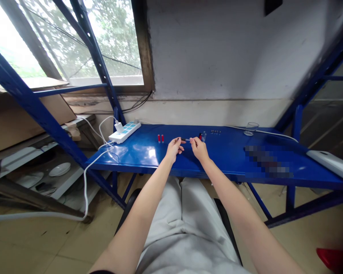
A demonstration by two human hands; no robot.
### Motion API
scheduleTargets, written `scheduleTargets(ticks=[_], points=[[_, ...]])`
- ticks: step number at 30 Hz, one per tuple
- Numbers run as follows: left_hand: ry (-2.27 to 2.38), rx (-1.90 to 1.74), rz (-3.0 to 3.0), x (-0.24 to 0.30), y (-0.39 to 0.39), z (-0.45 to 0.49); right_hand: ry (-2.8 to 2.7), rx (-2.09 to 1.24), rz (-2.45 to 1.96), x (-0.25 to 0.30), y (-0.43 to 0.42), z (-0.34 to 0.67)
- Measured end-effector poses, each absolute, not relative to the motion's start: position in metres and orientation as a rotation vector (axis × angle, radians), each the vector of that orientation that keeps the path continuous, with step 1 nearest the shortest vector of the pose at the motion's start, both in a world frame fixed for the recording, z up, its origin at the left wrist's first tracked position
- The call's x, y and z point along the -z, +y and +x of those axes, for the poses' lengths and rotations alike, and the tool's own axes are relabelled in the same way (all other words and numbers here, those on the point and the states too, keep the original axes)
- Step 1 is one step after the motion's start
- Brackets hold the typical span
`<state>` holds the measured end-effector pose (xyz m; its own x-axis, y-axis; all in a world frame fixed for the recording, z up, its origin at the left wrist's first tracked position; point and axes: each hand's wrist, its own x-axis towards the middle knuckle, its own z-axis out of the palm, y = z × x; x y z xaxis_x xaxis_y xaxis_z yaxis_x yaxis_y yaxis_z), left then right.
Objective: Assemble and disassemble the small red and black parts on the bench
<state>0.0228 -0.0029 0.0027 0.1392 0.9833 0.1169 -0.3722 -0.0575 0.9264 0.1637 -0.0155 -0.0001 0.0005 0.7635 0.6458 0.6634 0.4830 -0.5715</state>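
To the right of the power strip (125, 132), a slender item (186, 139) is pinched at its ends by the nearly closed fingertips of the left hand (175, 147) and right hand (199, 148), presumably for steadiness.

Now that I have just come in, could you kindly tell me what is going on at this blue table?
A seated person is holding a small, slender piece between the fingers of the left hand and right hand, over the blue table. Two red pieces are to the left of the hands. A row of tiny pieces and a clear cup are to the right. The held piece is too small to identify.
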Motion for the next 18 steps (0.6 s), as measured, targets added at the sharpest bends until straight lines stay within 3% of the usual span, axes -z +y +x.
scheduleTargets(ticks=[18], points=[[0.760, -1.383, 1.110, -0.0006, -0.0005, 0.0202, -1.742, -0.199, -1.182, 0.0019, -0.0136, 0.1631]])
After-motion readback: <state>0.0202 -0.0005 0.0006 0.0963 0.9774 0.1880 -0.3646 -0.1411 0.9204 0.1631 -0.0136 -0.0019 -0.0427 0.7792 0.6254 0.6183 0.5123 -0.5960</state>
